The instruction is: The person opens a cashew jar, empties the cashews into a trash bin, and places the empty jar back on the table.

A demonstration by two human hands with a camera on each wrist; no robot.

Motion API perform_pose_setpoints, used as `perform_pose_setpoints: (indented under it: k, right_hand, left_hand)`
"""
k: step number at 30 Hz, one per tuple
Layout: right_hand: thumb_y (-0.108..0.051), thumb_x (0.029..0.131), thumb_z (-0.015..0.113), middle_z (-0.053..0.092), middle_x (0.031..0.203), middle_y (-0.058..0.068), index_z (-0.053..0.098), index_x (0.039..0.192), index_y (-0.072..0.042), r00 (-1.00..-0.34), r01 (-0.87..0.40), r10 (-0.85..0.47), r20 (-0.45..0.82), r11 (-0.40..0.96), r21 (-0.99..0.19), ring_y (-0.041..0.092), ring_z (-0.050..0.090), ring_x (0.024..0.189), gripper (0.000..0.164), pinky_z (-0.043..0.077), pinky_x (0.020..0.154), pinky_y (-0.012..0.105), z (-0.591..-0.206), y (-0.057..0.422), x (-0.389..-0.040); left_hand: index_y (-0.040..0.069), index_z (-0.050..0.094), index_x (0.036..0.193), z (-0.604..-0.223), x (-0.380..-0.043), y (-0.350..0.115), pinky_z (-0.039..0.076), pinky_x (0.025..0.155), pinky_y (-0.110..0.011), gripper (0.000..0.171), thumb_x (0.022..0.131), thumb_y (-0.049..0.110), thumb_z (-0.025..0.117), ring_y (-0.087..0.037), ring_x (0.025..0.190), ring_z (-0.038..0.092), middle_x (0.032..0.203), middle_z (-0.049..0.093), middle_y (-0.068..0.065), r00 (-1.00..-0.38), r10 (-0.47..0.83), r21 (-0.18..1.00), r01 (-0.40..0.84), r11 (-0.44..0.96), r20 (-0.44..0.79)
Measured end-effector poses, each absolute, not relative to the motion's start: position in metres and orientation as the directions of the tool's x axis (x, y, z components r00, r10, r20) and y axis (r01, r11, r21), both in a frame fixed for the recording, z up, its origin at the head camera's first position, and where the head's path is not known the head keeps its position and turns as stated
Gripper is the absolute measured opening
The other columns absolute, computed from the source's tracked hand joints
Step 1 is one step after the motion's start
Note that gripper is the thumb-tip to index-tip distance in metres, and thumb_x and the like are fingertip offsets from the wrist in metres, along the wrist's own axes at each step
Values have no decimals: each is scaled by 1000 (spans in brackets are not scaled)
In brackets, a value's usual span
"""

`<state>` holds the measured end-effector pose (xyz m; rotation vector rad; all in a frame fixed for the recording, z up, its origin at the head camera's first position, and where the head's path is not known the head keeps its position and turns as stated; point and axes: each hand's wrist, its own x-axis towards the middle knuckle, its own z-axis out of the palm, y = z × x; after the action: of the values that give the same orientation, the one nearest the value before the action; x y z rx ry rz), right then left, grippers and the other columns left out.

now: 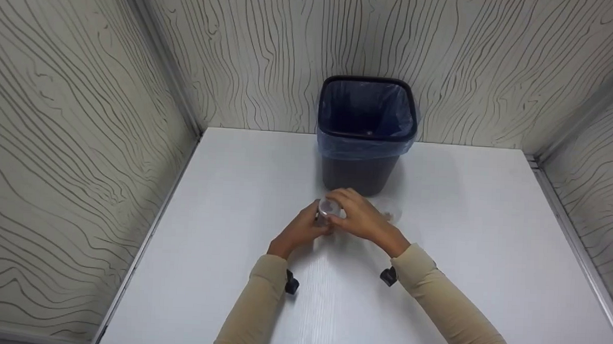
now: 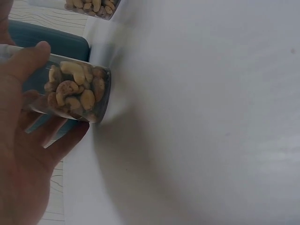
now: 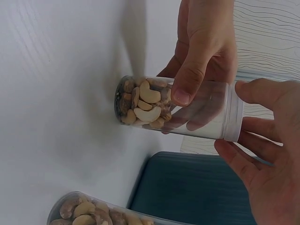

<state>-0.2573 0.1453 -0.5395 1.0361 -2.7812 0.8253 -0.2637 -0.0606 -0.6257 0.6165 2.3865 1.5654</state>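
Nut jar [image 1: 327, 211], clear, is near the middle of your head view, with both your hands on it. Your left hand [image 1: 304, 230] is clamped round its body from eight o'clock, and your right hand [image 1: 359, 214] is clamped on the lid [image 1: 331, 206] from three o'clock. The bin [image 1: 361, 172], with a blue liner [image 1: 364, 149] folded over its rim, stands at one o'clock from the jar on the white table [image 1: 469, 225]. A second clear jar [image 1: 391, 211] is at three o'clock, partly behind your right hand.

In your left wrist view, the jar's base points to three o'clock and cashews fill its lower part. Your left thumb lies along the wall and your fingers curl beneath; whether the base touches the table, you cannot tell. The second jar, also holding nuts, shows at twelve o'clock from it.

In your right wrist view, the base points to nine o'clock and the lid to three. Your right thumb and fingers grip the lid's edge, while your left thumb presses the wall. The second jar lies toward seven o'clock, the bin at six.
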Motion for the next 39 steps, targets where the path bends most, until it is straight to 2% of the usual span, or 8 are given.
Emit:
perform_pose_setpoints:
  k: [7, 19, 25, 29, 39]
  right_hand:
    - [-21, 95, 79, 66, 141, 16, 65, 139, 0, -753, -649, -600, 271, 608, -458, 35, 62, 129, 50, 51, 110, 52, -539, 144, -258]
    - [-21, 94, 80, 67, 139, 14, 66, 139, -3, -769, -630, -579, 271, 613, -476, 32, 63, 127, 50, 54, 107, 50, -536, 144, -257]
    - [-20, 94, 80, 66, 141, 13, 65, 139, -3, -768, -632, -571, 289, 604, -485, 33, 62, 130, 50, 52, 110, 51, -533, 144, -257]
    - [-19, 94, 78, 65, 143, 13, 65, 141, -4, -775, -623, -562, 288, 608, -492, 33, 61, 133, 51, 50, 113, 51, -532, 147, -257]
    - [-26, 99, 75, 67, 141, 10, 66, 139, -7, -787, -612, -534, 310, 612, -500, 30, 63, 129, 45, 54, 108, 49, -529, 147, -256]
  left_hand:
    - [10, 44, 159, -619, -262, -64, 38, 125, -47, 69, 98, 18, 76, -24, 153, 46, 160, 53, -8, -894, 446, 900, 223, 375, 36]
    - [9, 47, 156, -615, -264, -65, 43, 122, -48, 67, 99, 26, 76, -23, 149, 50, 155, 57, -6, -901, 428, 867, 262, 424, 63]
    - [15, 48, 156, -613, -263, -66, 45, 120, -51, 68, 98, 35, 77, -23, 148, 52, 155, 57, -5, -905, 414, 845, 298, 445, 102]
    - [19, 47, 156, -612, -263, -65, 43, 122, -50, 69, 98, 38, 78, -23, 149, 51, 157, 55, -8, -902, 413, 847, 315, 428, 127]
    - [12, 48, 152, -614, -265, -62, 54, 110, -38, 63, 100, 37, 75, -22, 129, 61, 143, 55, -20, -892, 411, 848, 360, 390, 189]
